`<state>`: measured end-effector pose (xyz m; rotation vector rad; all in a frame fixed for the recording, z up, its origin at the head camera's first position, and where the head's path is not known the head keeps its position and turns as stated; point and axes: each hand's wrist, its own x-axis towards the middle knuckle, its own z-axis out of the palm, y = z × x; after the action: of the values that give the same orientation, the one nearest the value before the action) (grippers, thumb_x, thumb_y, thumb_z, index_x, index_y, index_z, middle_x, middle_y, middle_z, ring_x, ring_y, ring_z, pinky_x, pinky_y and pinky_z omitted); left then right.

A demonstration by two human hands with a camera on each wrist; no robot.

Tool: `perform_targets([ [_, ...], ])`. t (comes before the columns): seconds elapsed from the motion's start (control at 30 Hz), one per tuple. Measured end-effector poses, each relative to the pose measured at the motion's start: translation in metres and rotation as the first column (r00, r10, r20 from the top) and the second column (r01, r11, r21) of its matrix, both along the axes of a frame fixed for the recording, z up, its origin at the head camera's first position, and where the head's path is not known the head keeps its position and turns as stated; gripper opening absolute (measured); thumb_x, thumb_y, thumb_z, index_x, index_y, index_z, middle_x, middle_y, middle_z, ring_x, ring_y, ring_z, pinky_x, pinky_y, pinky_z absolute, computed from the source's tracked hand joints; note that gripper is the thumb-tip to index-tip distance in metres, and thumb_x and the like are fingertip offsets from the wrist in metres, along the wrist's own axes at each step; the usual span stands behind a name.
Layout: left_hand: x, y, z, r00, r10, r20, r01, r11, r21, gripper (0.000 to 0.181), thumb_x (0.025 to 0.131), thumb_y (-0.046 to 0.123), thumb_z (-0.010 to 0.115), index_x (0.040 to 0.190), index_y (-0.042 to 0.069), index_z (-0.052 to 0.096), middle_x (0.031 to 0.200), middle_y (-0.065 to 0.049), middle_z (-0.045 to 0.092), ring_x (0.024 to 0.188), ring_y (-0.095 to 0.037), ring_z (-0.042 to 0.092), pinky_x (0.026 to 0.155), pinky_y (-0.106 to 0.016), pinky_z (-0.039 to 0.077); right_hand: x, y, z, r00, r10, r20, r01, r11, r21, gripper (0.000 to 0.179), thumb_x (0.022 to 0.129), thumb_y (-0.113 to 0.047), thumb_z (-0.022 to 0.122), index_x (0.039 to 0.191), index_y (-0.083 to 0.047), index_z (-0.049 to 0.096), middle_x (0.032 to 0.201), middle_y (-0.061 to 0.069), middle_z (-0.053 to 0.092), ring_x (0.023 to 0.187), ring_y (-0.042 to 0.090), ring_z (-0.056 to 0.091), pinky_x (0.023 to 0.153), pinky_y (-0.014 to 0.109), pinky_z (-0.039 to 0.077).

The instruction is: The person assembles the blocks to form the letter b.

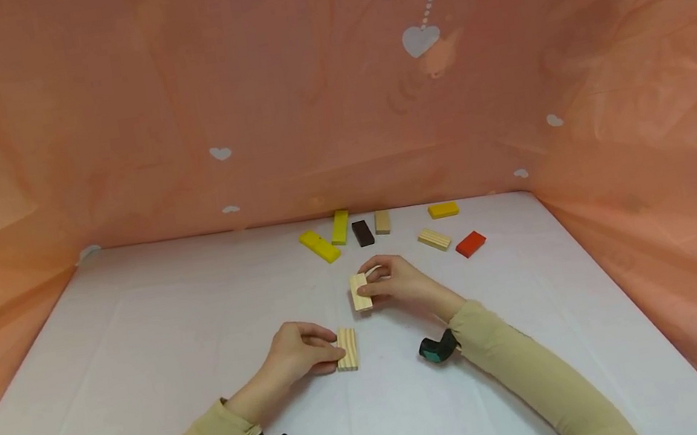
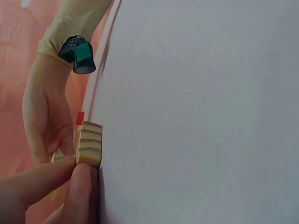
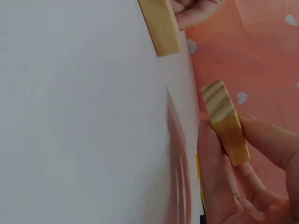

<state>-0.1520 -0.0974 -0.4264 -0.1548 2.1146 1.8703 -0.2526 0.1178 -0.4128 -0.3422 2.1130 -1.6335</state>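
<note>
My left hand (image 1: 301,350) pinches a striped wooden block (image 1: 346,349) that lies on the white tabletop. In the left wrist view the same wooden block shows its banded end (image 2: 89,142) between thumb and finger. Farther forward and a little to the right, my right hand (image 1: 399,281) grips a second pale wooden block (image 1: 360,292) between thumb and fingers. The right wrist view has this second block (image 3: 226,122) tilted and raised off the table, with the hand's shadow below it. A short gap separates the two blocks.
Toward the back lie two long yellow blocks (image 1: 320,246), a dark brown block (image 1: 363,233) and a tan block (image 1: 382,222). To their right are a shorter yellow block (image 1: 443,210), a striped wooden block (image 1: 434,239) and a red block (image 1: 470,244). A peach curtain (image 1: 276,93) walls the table.
</note>
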Motion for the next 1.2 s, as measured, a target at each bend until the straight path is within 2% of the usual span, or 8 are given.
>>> perform_targets([
  [0.3,0.003,0.001,0.000,1.000,0.000,-0.001,0.000,1.000,0.009,0.028,0.075,-0.007,0.077,0.099,-0.013,0.063,0.072,-0.012,0.066,0.061,-0.017,0.066,0.060,-0.032,0.061,0.000,-0.019,-0.005,0.998,-0.028,0.055,0.031,0.998,-0.054,0.035,0.083,-0.001,0.073,0.113,0.003,0.055,0.089,0.013,0.067,0.074,0.019,0.065,0.073,0.037,0.061],
  [0.63,0.003,0.001,0.000,1.000,-0.011,-0.002,0.011,1.000,0.019,0.029,0.075,-0.007,0.077,0.099,-0.013,0.063,0.073,-0.012,0.066,0.061,-0.018,0.066,0.060,-0.033,0.062,0.003,-0.027,-0.006,0.997,-0.039,0.071,0.042,0.999,-0.031,0.034,0.083,-0.002,0.074,0.111,0.003,0.056,0.088,0.013,0.068,0.073,0.018,0.065,0.071,0.035,0.061],
  [1.03,0.001,-0.001,-0.005,1.000,-0.026,-0.013,0.026,0.999,0.043,0.032,0.074,-0.009,0.077,0.101,-0.014,0.061,0.072,-0.010,0.067,0.059,-0.018,0.065,0.059,-0.034,0.062,0.010,-0.022,-0.008,1.000,-0.012,0.005,0.012,0.999,-0.033,0.030,0.082,0.001,0.074,0.106,0.005,0.056,0.087,0.013,0.066,0.073,0.018,0.064,0.070,0.035,0.061],
  [1.2,0.000,-0.001,-0.007,0.999,-0.039,-0.020,0.039,0.999,0.031,0.032,0.074,-0.008,0.077,0.101,-0.013,0.062,0.073,-0.011,0.067,0.059,-0.018,0.066,0.059,-0.034,0.062,0.010,-0.021,-0.008,1.000,-0.007,-0.025,0.007,1.000,0.006,0.030,0.081,-0.001,0.075,0.105,0.003,0.058,0.086,0.012,0.066,0.073,0.018,0.064,0.070,0.033,0.061],
])
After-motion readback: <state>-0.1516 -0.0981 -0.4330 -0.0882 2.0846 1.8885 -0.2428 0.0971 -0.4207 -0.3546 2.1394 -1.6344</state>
